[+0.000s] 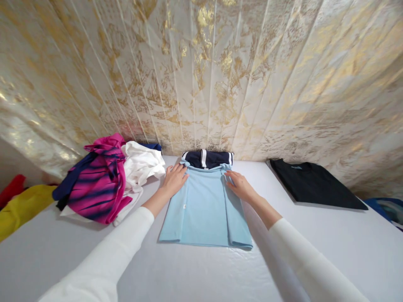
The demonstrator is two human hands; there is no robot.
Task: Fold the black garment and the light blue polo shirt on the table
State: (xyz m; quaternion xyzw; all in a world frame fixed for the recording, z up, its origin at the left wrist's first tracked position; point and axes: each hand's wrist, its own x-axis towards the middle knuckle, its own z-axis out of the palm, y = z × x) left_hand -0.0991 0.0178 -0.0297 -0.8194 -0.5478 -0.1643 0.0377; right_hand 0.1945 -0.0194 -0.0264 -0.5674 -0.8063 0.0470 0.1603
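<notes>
A light blue polo shirt (204,209) with a navy striped collar (208,158) lies face down on the white table (189,272), its sides folded in. My left hand (174,178) rests flat on the shirt's upper left shoulder, fingers spread. On the upper right part of the shirt lies my right hand (239,184), fingers stretched along the folded edge. Both arms wear white sleeves.
A heap of unfolded clothes sits at the left: a pink and navy striped garment (97,184) and a white one (141,165). Yellow and red cloth (22,205) lies at the far left edge. A folded black shirt (315,184) lies at the right. A gold-patterned curtain (204,75) hangs behind.
</notes>
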